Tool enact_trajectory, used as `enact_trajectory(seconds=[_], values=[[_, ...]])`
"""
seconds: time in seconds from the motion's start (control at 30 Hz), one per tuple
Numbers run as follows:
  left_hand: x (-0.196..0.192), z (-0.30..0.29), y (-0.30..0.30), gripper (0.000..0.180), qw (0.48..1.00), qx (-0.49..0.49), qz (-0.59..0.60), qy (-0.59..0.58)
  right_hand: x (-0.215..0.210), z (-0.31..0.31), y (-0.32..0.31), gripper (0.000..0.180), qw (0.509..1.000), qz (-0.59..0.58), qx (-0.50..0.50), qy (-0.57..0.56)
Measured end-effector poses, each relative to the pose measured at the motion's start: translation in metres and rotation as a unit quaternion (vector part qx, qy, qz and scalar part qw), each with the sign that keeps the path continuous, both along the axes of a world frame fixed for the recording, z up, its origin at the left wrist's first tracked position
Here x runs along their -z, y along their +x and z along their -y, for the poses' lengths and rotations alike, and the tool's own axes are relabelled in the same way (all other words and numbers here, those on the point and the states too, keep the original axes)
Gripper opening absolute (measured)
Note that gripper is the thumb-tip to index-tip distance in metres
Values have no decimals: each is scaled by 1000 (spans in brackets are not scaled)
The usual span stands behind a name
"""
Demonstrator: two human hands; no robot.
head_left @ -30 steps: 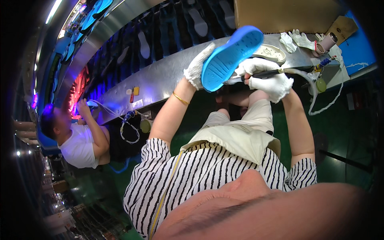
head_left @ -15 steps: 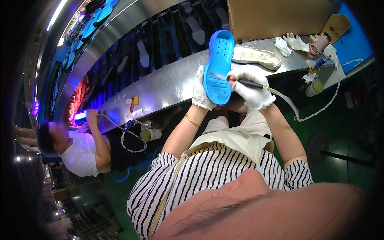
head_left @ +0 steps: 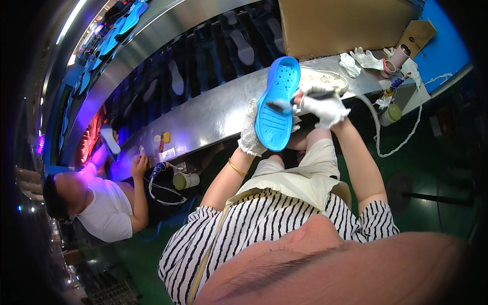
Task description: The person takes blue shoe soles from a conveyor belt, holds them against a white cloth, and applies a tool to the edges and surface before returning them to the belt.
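My left hand [head_left: 249, 133], in a white knit glove, grips a bright blue shoe sole [head_left: 275, 131] along its left side. The sole is held tilted at the bench's front edge, its inner face with small holes and ridges toward me. A dark-handled brush [head_left: 279, 105] is pinched in my gloved right hand [head_left: 328, 109], its bristles over the middle of the sole. Blur hides whether they touch. From the right hand's side runs a pale tube [head_left: 375, 119]. Just beyond the blue sole lies a cream-coloured shoe sole [head_left: 324, 79].
Behind the metal bench [head_left: 203, 122], several soles ride on a dark conveyor [head_left: 203, 61]. A cardboard box [head_left: 345, 28] stands far right, near spare white gloves [head_left: 367, 59] and a thread cone [head_left: 401, 55]. To the left, a co-worker [head_left: 104, 206] holds a pale sole [head_left: 109, 140].
The blue sole has moved a little lower toward me. My right hand and brush have shifted, with the brush now blurred. The co-worker's hands have moved apart, one raising a pale sole.
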State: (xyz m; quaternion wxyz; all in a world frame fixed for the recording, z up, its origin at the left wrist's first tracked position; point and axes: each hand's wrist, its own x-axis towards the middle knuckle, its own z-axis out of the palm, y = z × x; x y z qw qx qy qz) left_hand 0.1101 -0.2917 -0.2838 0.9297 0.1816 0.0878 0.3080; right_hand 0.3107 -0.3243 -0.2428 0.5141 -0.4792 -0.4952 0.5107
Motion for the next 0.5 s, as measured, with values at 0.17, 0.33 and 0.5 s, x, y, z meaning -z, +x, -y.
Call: enact_trajectory(seconds=[0.17, 0.33, 0.5], values=[[-2, 3, -3, 84, 998, 40, -2, 47, 15, -38, 28, 8, 965, -149, 188, 105], [3, -3, -11, 76, 996, -6, -57, 74, 41, -14, -6, 13, 978, -58, 74, 187], [10, -15, -14, 66, 985, -73, -126, 90, 25, -1, -6, 16, 972, 56, 44, 223]])
